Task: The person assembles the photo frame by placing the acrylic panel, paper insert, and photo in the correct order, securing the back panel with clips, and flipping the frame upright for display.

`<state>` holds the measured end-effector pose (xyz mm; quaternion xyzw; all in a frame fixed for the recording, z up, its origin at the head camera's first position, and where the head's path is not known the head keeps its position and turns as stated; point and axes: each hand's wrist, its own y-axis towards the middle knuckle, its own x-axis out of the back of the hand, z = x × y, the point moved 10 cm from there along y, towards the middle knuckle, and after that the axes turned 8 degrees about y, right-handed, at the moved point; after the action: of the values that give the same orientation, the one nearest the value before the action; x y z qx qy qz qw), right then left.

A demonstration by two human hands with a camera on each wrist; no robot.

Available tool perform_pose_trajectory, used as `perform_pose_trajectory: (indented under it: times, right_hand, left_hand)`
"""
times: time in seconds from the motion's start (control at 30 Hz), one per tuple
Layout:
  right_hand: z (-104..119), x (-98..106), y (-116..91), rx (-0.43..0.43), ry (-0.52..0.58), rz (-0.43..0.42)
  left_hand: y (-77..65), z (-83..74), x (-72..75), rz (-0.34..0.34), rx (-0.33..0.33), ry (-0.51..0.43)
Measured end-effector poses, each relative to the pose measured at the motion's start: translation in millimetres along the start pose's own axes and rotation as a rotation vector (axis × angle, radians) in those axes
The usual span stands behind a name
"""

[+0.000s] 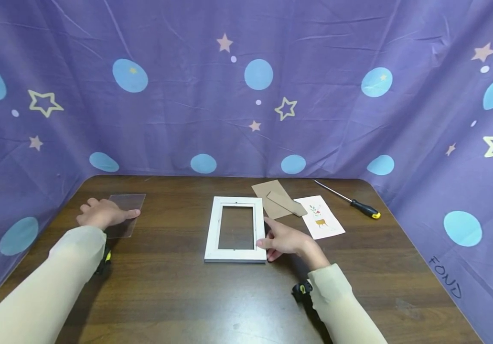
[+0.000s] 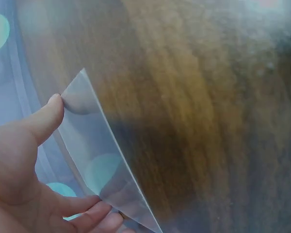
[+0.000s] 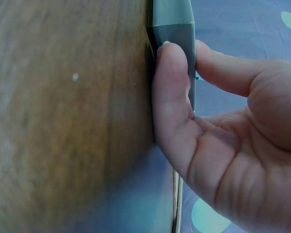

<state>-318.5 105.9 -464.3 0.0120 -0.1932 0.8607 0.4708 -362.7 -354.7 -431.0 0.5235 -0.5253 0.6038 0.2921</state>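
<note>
Left hand (image 1: 105,214): fingers spread, touching clear sheet (image 1: 129,201). Right hand (image 1: 288,239): thumb and curled fingers pinching white picture frame (image 1: 236,255); illustrated card (image 1: 320,217) beyond these fingers, on bench (image 1: 177,296).

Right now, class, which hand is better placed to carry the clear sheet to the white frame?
Probably the left: the left hand holds the clear sheet by its edges, while the right hand grips the white frame, away from the sheet.
</note>
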Motion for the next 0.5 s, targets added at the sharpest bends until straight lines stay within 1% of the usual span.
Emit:
perform_pose_trajectory:
  times: [0.23, 0.5]
  right_hand:
    - [-1, -1, 1, 0.016, 0.02, 0.017]
    - [-1, 0, 2, 0.018, 0.019, 0.014]
  left_hand:
    - [9.5, 9.6, -0.7, 0.031, 0.036, -0.029]
    - [18.0, 15.9, 2.3, -0.009, 0.042, -0.044]
